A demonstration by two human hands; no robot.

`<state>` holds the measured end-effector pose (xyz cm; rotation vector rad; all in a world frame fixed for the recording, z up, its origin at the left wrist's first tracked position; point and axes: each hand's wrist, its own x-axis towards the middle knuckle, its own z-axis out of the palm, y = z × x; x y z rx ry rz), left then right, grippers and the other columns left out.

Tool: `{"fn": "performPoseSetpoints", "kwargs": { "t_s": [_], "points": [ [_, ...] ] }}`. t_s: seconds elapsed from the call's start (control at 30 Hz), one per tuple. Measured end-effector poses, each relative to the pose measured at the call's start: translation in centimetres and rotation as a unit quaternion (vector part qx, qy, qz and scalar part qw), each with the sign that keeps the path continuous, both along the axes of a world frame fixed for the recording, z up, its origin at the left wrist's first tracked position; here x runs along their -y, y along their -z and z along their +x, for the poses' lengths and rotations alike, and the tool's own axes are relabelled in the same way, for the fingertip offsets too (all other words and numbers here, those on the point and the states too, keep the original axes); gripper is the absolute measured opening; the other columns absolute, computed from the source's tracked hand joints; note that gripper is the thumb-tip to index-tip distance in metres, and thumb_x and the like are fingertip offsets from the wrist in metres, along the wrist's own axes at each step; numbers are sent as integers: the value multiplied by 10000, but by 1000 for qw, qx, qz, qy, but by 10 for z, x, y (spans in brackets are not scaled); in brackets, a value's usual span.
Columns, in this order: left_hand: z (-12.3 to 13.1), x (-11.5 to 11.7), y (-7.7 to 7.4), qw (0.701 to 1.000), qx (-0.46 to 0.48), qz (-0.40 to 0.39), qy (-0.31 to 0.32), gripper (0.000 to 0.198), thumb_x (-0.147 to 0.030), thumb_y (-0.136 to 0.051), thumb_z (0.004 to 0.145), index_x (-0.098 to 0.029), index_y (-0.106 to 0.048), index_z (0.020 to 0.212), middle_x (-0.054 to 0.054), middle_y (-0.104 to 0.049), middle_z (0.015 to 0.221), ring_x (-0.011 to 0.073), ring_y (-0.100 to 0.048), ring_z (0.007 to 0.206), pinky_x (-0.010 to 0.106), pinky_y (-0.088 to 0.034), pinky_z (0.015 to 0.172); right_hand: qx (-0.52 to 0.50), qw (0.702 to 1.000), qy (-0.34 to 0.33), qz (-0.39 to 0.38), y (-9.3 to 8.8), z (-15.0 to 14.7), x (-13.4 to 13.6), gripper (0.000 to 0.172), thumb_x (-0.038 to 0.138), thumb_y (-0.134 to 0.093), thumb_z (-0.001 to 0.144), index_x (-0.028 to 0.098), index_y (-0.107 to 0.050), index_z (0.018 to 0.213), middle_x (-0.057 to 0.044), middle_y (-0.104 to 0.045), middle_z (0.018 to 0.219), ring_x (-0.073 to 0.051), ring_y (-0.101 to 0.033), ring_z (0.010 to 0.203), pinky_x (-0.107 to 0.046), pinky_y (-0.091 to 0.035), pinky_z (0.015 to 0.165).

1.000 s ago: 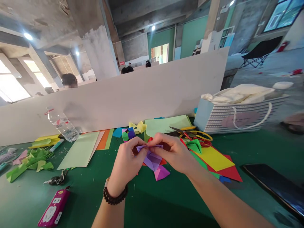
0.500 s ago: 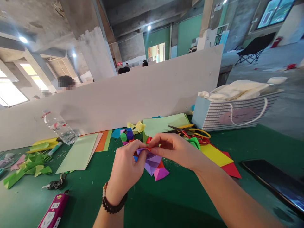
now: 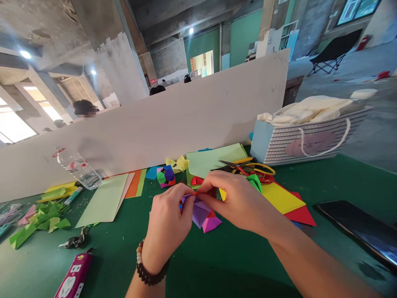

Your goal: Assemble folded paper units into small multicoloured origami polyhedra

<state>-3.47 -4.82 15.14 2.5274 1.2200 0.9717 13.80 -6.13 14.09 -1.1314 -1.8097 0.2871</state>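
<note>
left hand (image 3: 169, 223) and right hand (image 3: 238, 203): together, both pinching folded purple paper (image 3: 200, 212) | paper: held between them over green desk (image 3: 223, 265) | nearby: multicoloured paper cube (image 3: 166, 176), scissors (image 3: 231, 164) beyond right hand

Red-handled scissors (image 3: 248, 169) lie near a striped paper bag (image 3: 305, 145) holding white cloth (image 3: 304, 111).

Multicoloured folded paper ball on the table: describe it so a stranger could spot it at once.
Behind the green work table runs a long white partition. Near its foot, between a blue paper square and a large pale green sheet, sits the folded paper ball, the only compact, rounded cluster there, built of blue, green, purple and red folded units.
</note>
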Motion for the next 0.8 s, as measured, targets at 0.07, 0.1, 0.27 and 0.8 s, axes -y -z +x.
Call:
{"fn": "performPoseSetpoints", "kwargs": {
  "t_s": [0.07, 0.1, 0.27, 0.8],
  "points": [
    [2, 0, 0, 1000, 0, -11, 8, 116, -155, -500, 885, -204, -597, 845, -17, -649, 749, 107, -572, 655, 213, -426, 593, 16, 1000, 4, 23, 0, 2, 0, 128, 110, -646, 796, 199, -613, 710, 29, -631, 696, -108, -589, 674, -224, -452, 588],
    [2, 0, 0, 1000, 2, -16, 13, 115, -157, -497, 885, -205, -599, 862, -13, -651, 761, 109, -575, 662, 215, -435, 599, 21, 999, 6, 30, 0, 2, 1, 133, 102, -641, 799, 199, -611, 712, 30, -627, 697, -106, -584, 674, -223, -450, 589],
    [5, -3, 1, 999, 22, -11, 31, 124, -189, -487, 905, -202, -599, 853, -1, -647, 770, 109, -577, 665, 211, -451, 598, 34, 997, 11, 67, 0, 3, 0, 140, 79, -626, 808, 195, -618, 731, 20, -626, 716, -112, -581, 698, -232, -452, 615],
    [16, -7, 12, 979, -1, 200, -42, 134, -147, -488, 905, -185, -590, 826, -9, -635, 707, 90, -526, 557, 213, -382, 525, 105, 965, 123, 208, 9, -12, -2, 223, 74, -503, 861, 178, -563, 673, -37, -589, 669, -174, -521, 698, -300, -430, 628]
  ]
}}
